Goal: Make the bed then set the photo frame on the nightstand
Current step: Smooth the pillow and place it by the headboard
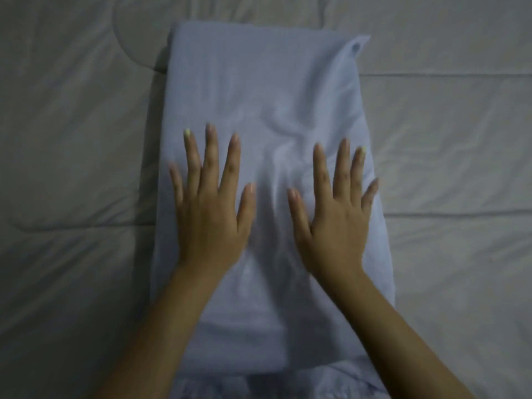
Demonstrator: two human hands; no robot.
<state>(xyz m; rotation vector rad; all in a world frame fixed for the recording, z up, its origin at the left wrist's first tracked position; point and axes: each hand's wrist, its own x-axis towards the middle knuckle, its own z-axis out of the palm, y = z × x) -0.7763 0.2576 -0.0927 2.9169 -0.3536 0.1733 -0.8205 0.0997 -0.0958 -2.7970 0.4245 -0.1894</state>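
A folded pale blue blanket (264, 90) lies lengthwise on the bed, running from the near edge of the view to the far middle. My left hand (211, 208) lies flat on its left half with fingers spread and straight. On the right half, my right hand (335, 216) presses down the same way. Wrinkles run up the cloth between the two hands. The photo frame and the nightstand are out of view.
A light grey quilted bed cover (449, 156) fills the view on both sides of the blanket, with stitched seams and soft creases. A fringed or ruffled edge of pale cloth (218, 390) shows at the bottom.
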